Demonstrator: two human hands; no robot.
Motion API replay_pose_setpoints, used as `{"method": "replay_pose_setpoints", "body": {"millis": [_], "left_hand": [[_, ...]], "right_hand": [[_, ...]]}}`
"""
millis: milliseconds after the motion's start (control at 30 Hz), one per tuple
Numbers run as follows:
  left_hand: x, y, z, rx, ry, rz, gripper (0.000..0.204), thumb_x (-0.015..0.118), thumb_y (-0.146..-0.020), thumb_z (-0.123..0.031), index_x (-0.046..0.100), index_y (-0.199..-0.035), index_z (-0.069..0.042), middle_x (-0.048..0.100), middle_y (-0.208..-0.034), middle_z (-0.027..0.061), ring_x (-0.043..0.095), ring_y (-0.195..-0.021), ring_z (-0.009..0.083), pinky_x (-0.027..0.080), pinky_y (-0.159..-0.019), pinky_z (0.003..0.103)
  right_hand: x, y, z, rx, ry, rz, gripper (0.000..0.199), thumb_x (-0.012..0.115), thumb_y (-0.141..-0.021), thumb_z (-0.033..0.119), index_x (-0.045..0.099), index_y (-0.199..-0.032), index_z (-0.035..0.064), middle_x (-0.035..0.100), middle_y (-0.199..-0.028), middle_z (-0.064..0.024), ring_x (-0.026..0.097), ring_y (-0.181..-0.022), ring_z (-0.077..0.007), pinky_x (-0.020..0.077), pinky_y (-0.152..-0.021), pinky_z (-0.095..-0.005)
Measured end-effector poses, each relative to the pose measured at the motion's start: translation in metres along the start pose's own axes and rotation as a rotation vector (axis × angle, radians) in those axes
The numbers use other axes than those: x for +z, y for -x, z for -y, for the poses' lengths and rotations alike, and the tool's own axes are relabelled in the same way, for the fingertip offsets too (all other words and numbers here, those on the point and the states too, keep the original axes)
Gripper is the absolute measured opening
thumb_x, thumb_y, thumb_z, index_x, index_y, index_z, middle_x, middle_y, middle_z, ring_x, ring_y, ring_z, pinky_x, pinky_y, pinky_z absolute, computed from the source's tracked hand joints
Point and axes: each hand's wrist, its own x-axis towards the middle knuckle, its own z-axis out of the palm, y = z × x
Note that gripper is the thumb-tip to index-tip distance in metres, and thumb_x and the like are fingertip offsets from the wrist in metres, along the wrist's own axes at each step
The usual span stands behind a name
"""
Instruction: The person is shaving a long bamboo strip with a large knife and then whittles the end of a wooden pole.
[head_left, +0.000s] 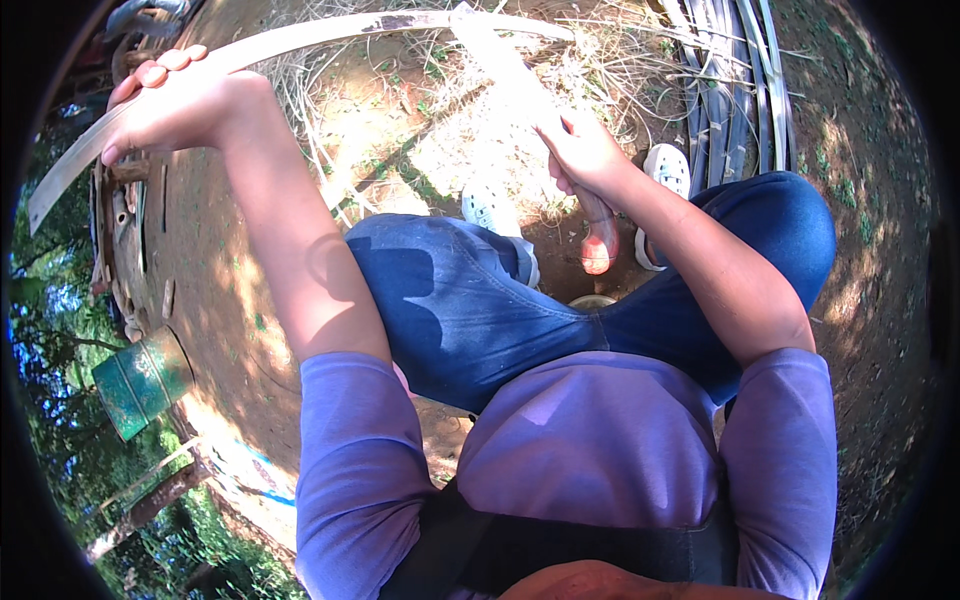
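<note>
A long, pale, flat strip (340, 30), which looks like split bamboo, arcs across the top of the head view. My left hand (190, 105) is closed around it near its left end, with the arm stretched out. My right hand (588, 155) grips a large knife (505, 70) by its wooden handle, whose rounded reddish butt sticks out below the fist. The blade points up and away, bleached by sunlight, and its far end meets or crosses the strip; I cannot tell whether it cuts into it.
Thin shavings (320, 90) litter the dirt in front. A bundle of long dark strips (735, 90) lies at the far right. My light clogs (490, 208) rest on the ground between. A green box-like object (145, 380) stands at the left, near trees.
</note>
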Motion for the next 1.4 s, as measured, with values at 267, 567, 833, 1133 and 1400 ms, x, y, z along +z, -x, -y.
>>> {"method": "replay_pose_setpoints", "body": {"millis": [267,567,833,1133,1400], "left_hand": [[0.005,0.003,-0.003,-0.005,0.008,0.037,0.068,0.004,-0.091,-0.071,0.040,-0.082,-0.015,0.039,-0.058,0.0020,0.033,-0.047,0.0150,0.034,-0.045,0.028],[0.008,0.006,-0.003,0.028,-0.009,0.049,0.067,0.004,-0.091,-0.071,0.040,-0.082,-0.015,0.038,-0.059,0.0017,0.032,-0.048,0.0147,0.034,-0.045,0.028],[0.006,0.005,-0.001,0.019,0.007,0.027,0.066,0.005,-0.093,-0.069,0.041,-0.082,-0.015,0.041,-0.062,0.0032,0.035,-0.049,0.0164,0.036,-0.047,0.029],[0.011,0.014,-0.003,0.228,-0.076,0.176,0.070,0.006,-0.089,-0.075,0.040,-0.083,-0.014,0.043,-0.066,0.0047,0.039,-0.054,0.0163,0.037,-0.050,0.028],[0.029,0.027,-0.009,0.254,-0.019,0.174,0.069,0.014,-0.089,-0.077,0.040,-0.083,-0.013,0.038,-0.064,0.0026,0.032,-0.049,0.0122,0.029,-0.044,0.022]], "right_hand": [[0.002,0.009,0.010,-0.021,0.063,0.075,0.033,0.049,-0.098,0.035,0.054,-0.113,0.0057,0.054,-0.057,-0.0061,0.054,-0.046,-0.0138,0.0463,-0.045,-0.0295],[0.016,0.030,0.024,-0.068,0.001,0.037,0.033,0.045,-0.101,0.035,0.053,-0.108,0.0042,0.053,-0.055,-0.0050,0.052,-0.044,-0.0126,0.0442,-0.045,-0.0274],[0.008,0.022,0.015,-0.149,-0.024,0.028,0.024,0.048,-0.100,0.028,0.051,-0.099,0.0043,0.053,-0.060,-0.0031,0.054,-0.050,-0.0111,0.0453,-0.048,-0.0266],[0.005,0.078,0.067,-0.253,-0.028,0.146,0.039,0.051,-0.095,0.013,0.050,-0.134,0.0045,0.050,-0.070,0.0005,0.051,-0.052,-0.0063,0.0442,-0.048,-0.0226],[0.015,0.081,0.052,-0.726,0.163,0.015,0.044,0.057,-0.094,0.014,0.051,-0.137,0.0066,0.054,-0.067,-0.0061,0.052,-0.061,-0.0098,0.0422,-0.057,-0.0257]]}}
